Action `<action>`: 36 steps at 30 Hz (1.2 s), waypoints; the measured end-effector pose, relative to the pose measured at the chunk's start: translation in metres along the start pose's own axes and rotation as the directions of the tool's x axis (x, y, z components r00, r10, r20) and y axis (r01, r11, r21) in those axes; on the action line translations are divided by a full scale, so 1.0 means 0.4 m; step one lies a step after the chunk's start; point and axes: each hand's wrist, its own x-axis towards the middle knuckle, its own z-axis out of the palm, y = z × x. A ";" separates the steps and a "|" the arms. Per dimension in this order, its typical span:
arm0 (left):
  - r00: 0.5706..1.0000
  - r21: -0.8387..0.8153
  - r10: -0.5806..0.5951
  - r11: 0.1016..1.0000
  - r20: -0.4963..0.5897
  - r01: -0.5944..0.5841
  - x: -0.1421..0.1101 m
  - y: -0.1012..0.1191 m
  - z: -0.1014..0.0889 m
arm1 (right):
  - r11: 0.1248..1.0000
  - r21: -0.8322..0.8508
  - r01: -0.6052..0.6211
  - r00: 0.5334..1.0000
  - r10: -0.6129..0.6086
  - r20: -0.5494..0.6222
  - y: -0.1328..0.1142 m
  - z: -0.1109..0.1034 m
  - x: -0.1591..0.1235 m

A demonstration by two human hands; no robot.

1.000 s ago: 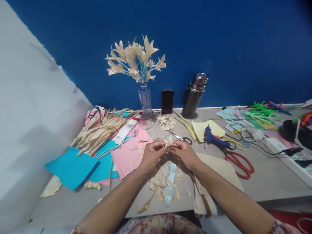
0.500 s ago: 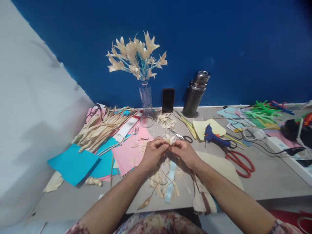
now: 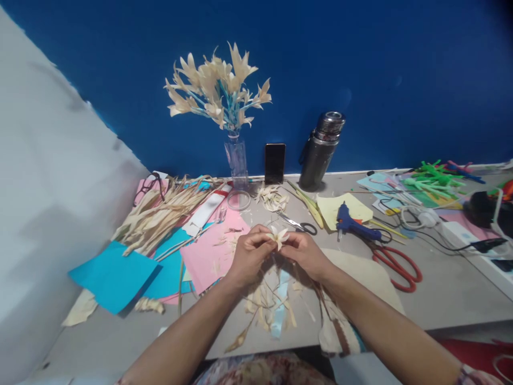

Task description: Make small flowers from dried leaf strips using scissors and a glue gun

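A small cream flower (image 3: 278, 237) with pointed petals is held up between my two hands above the middle of the table. My left hand (image 3: 253, 252) pinches it from the left, thumb and fingers closed near its base. From the right, my right hand (image 3: 303, 253) grips it the same way. The flower's underside is hidden by my fingers. Beneath my hands lie loose dried husk strips (image 3: 262, 305) and a light blue strip (image 3: 281, 305). Just beyond them rest small scissors (image 3: 297, 222) with dark handles.
Similar flowers (image 3: 216, 80) stand in a clear bottle (image 3: 236, 160) at the back, beside a phone (image 3: 274, 163) and a flask (image 3: 321, 152). Dried husks (image 3: 160, 211) and coloured paper (image 3: 114, 275) lie left. A blue glue gun (image 3: 355, 223), red-handled scissors (image 3: 396, 267) and cables lie right.
The flower has turned so its open petals face me more and show more clearly between my fingers. Both hands keep their hold; the view has shifted slightly.
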 end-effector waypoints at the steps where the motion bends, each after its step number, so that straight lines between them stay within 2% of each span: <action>1: 1.000 -0.005 -0.001 1.000 0.003 0.001 0.000 0.000 0.000 | 1.000 0.004 -0.006 1.000 0.006 0.004 0.000 0.000 -0.001; 8: 0.993 -0.080 -0.116 0.990 0.019 0.117 0.000 -0.011 0.001 | 0.999 0.045 -0.016 1.000 0.015 0.017 -0.007 0.002 -0.003; 15: 0.983 -0.116 -0.176 0.977 0.048 0.181 -0.003 -0.028 0.003 | 1.000 -0.023 -0.015 0.995 0.012 -0.100 -0.001 -0.010 0.010; 24: 0.996 -0.061 -0.090 0.994 -0.004 0.090 0.005 -0.014 0.007 | 0.974 -0.225 0.029 0.991 -0.057 -0.120 -0.001 -0.012 0.012; 29: 0.996 -0.066 -0.084 0.994 -0.010 0.083 0.002 -0.030 0.008 | 0.975 -0.221 0.037 0.992 -0.063 -0.111 0.005 -0.013 0.011; 33: 0.980 -0.164 -0.189 0.970 -0.061 0.177 0.010 -0.028 0.000 | 0.978 -0.203 0.048 0.990 -0.074 -0.124 0.008 -0.017 0.011; 36: 0.960 -0.244 -0.270 0.939 -0.079 0.244 0.024 -0.014 -0.020 | 0.965 -0.261 0.033 0.988 -0.071 -0.139 0.003 -0.018 0.009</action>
